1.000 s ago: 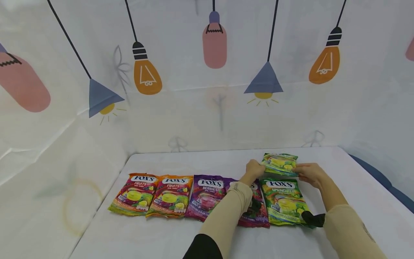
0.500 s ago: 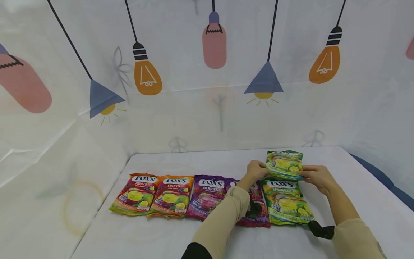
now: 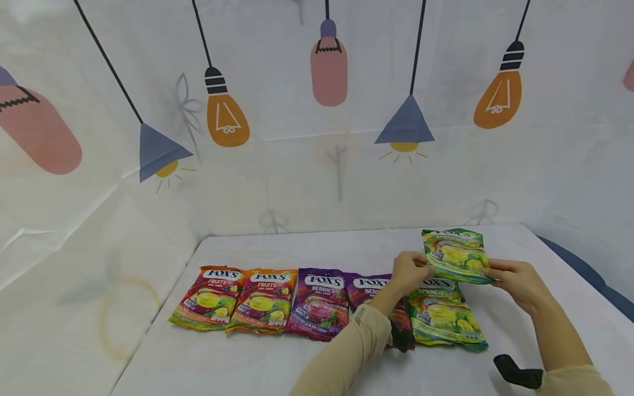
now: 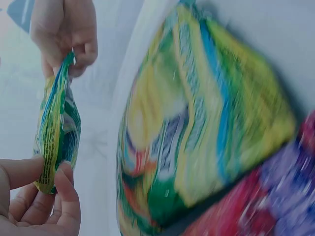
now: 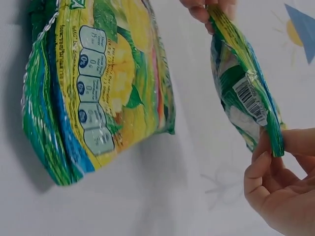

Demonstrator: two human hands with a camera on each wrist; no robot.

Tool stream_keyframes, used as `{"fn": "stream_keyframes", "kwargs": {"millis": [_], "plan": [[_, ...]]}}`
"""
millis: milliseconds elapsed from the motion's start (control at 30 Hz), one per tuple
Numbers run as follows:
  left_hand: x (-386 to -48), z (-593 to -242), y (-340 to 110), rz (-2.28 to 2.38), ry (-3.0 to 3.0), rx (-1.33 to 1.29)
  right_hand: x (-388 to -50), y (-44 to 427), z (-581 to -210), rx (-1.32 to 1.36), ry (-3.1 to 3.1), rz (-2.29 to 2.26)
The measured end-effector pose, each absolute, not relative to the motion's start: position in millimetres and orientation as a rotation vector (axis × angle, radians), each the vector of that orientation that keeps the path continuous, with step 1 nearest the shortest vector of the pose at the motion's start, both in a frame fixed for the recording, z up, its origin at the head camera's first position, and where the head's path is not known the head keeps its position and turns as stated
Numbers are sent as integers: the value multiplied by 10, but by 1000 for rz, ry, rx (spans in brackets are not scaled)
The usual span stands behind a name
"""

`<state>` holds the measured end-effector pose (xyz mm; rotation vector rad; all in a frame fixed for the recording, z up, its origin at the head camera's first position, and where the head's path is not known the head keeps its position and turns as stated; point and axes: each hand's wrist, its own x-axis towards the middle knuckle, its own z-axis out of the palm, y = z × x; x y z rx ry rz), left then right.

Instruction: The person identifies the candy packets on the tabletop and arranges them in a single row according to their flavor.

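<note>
Between both hands a green and yellow candy bag [image 3: 455,254] is held up by its lower corners. My left hand [image 3: 410,272] pinches its left corner; in the left wrist view thumb and fingers [image 4: 66,196] grip the bag's edge. On the other corner my right hand [image 3: 517,281] pinches with thumb and fingers, as the right wrist view shows, where a barcode is visible on the bag's back [image 5: 248,98]. Just below and in front lies another green candy bag [image 3: 443,316] on the table, its top partly covered by the held one.
To the left lie two purple berries bags [image 3: 317,305] [image 3: 369,283], the right one partly behind my left arm. Two red-orange fruits bags [image 3: 210,300] [image 3: 260,302] continue the row. The white table [image 3: 223,363] meets a printed cloth wall [image 3: 297,181] at the back.
Both hands have moved right and slightly toward me, carrying the green candy bag with them. Its printed front has tilted up more into view. The bags on the table stay put.
</note>
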<state>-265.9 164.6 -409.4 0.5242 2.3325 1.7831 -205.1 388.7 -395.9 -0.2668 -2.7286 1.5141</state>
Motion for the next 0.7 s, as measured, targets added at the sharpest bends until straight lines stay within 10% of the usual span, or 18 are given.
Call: {"fn": "stream_keyframes", "kwargs": {"millis": [700], "plan": [[-2139, -4202, 1829, 1783, 2337, 768, -1639, 4276, -4058, -341, -2785, 1405]]}}
